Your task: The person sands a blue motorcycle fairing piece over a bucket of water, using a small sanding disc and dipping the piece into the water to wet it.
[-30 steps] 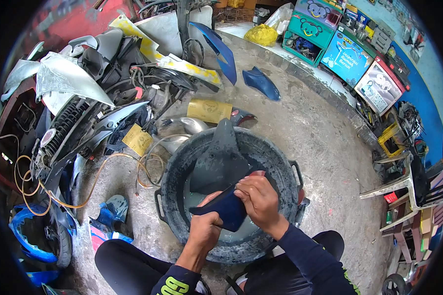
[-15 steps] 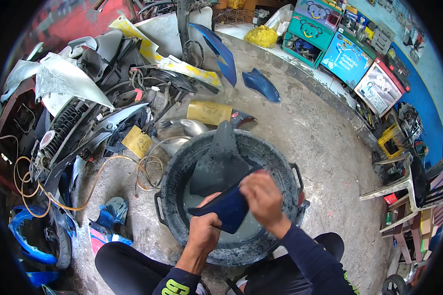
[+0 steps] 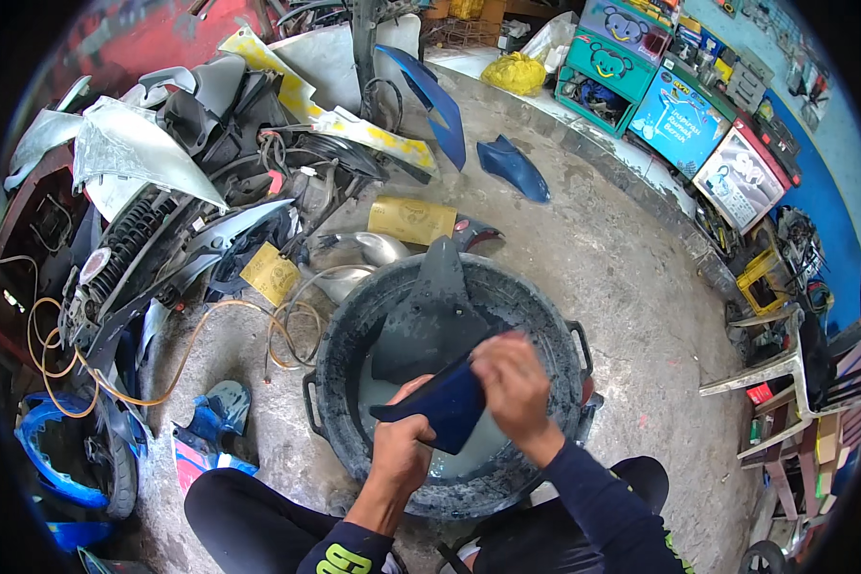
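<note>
My left hand (image 3: 402, 450) grips a dark blue curved panel (image 3: 442, 407), thumb on its lower face. My right hand (image 3: 512, 387), blurred, is closed at the panel's right edge, with a small reddish thing I cannot make out at its fingertips. Both hands are over a large black tub (image 3: 349, 330) of cloudy grey water (image 3: 464, 459). A dark grey plastic piece (image 3: 421, 316) lies in the tub, its pointed end resting up at the far rim.
A pile of body panels (image 3: 129, 153), coiled orange hose (image 3: 210, 316) and blue parts (image 3: 62, 454) crowd the left. Yellow sheets (image 3: 411, 220) and a blue piece (image 3: 512, 167) lie beyond the tub. Crates (image 3: 598, 96) and a white plastic chair (image 3: 765, 368) line the right.
My right hand has shifted slightly along the panel's right edge and is blurred with motion. My left hand and the panel have moved only slightly.
</note>
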